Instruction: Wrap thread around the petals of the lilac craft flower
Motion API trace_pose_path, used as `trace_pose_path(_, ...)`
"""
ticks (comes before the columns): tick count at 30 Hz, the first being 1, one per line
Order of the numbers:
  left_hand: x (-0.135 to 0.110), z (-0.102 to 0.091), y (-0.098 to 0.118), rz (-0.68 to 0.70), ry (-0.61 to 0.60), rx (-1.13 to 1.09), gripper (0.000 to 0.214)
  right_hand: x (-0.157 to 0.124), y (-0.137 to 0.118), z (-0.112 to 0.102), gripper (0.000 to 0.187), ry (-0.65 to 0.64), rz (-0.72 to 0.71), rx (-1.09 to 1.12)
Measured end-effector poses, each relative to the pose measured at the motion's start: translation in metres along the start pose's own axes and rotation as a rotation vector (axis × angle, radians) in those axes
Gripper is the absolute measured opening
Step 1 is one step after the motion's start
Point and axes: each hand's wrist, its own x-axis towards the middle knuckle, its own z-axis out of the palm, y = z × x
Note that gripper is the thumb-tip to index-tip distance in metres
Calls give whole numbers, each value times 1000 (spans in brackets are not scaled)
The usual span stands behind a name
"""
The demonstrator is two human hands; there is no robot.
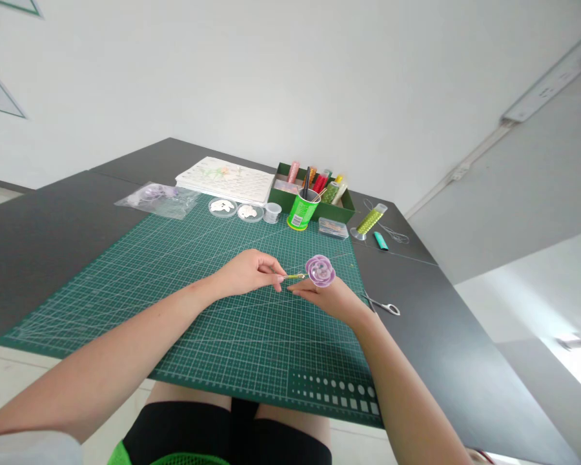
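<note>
Purple flower (320, 270), held just above the green cutting mat (184, 323), centre-right. L to R: left hand (248, 272), thumb & forefinger pinched tight on the thin wire stem (294, 277); right hand (330, 298), fingers closed under the bloom's base; scissors (383, 305) lie just right of that wrist. Risk, as judged: too hard a twist on the stem could bend it or loosen petals; a slack pinch would drop it.

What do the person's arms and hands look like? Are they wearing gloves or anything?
No gloves. The left hand and right hand are bare, with no ring, watch or bracelet showing. Both arms are bare too. Only a bit of white fabric sleeve shows, high on the left arm.
</note>
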Motion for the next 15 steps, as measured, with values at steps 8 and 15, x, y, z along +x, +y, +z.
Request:
trace_pose_path(8, 2, 4, -2, 14, 191, 91, 29, -1, -21, -7, 21, -155, -31, 472)
trace_pose_path(15, 3, -1, -1, 56, 274, -128, 30, 4, -21, 0, 31, 39, 40, 485)
